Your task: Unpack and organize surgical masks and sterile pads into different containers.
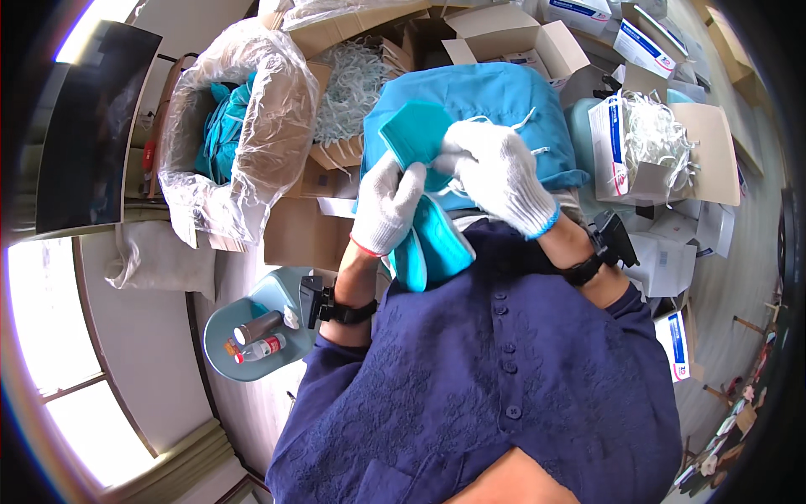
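Observation:
Both my hands wear white knitted gloves and are raised in front of my chest. My left hand (388, 203) grips a teal folded face mask (413, 130) by its lower left side. My right hand (495, 170) pinches the same mask at its right edge, its fingertips partly hidden. Below my left hand, more teal masks (438, 244) with pale edges hang in a bunch against my dark blue shirt; what holds them is hidden. Behind my hands lies a blue cloth-covered bundle (478, 94), with thin white straps lying over its right part.
At left stands a plastic-lined carton (273, 126) holding teal masks. Behind it, another carton holds white strips (353, 80). At right, an open box (609, 139) overflows with white straps. A pale blue stool (220, 336) carries a bottle (262, 348) and a dark flask (258, 326).

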The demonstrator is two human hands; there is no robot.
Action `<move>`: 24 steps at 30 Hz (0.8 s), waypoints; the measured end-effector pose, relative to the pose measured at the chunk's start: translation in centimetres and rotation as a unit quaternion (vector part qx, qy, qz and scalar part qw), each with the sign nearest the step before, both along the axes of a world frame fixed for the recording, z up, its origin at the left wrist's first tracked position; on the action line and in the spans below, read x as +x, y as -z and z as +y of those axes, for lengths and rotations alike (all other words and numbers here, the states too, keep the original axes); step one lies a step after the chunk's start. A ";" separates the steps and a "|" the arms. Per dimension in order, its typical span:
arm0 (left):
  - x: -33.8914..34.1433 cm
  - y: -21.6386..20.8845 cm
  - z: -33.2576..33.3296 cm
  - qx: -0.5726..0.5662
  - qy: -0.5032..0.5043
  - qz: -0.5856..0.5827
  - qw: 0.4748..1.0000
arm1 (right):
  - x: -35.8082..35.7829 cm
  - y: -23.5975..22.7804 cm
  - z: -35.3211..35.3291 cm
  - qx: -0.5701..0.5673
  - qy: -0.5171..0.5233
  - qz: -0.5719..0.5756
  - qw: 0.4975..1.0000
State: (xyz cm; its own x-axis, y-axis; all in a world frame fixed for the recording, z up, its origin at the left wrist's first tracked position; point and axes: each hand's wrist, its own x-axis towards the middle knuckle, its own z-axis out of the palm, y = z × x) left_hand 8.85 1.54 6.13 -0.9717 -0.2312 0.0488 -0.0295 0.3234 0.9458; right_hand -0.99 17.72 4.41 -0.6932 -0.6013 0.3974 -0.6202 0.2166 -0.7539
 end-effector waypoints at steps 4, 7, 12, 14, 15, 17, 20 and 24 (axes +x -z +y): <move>1.3 -0.6 0.2 0.140 -0.027 0.059 0.988 | -6.7 4.8 2.9 0.053 0.117 0.262 0.956; 1.0 -0.7 -1.2 0.228 -0.049 0.027 0.972 | -5.8 1.6 3.5 0.046 0.071 -0.055 0.995; -0.5 0.6 -1.0 0.261 -0.095 0.055 0.959 | -2.4 -1.3 1.8 -0.121 0.000 -0.423 0.898; -0.5 0.9 -0.8 0.261 -0.086 0.064 0.959 | -0.5 -2.2 1.0 -0.116 -0.005 -0.492 0.863; -0.6 0.9 -0.6 0.282 -0.079 0.060 0.954 | 0.0 -2.4 0.7 -0.088 -0.017 -0.475 0.875; -0.6 1.4 -0.6 0.317 -0.063 0.047 0.945 | 0.7 -2.3 0.2 -0.121 -0.024 -0.465 0.877; -1.2 1.1 0.6 0.328 -0.071 0.049 0.941 | 0.6 -2.1 0.0 -0.147 -0.017 -0.443 0.884; -1.4 2.2 2.3 0.213 -0.111 0.047 0.970 | -0.1 -0.2 0.0 -0.024 0.018 -0.179 0.983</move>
State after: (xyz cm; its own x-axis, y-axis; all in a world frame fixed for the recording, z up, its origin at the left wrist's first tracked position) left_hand 7.48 3.81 3.91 -0.8919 -0.4521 -0.0106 0.0396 -0.1016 0.9940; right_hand -1.06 17.68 4.58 -0.8138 -0.5608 0.1522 -0.3065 0.1918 -0.9324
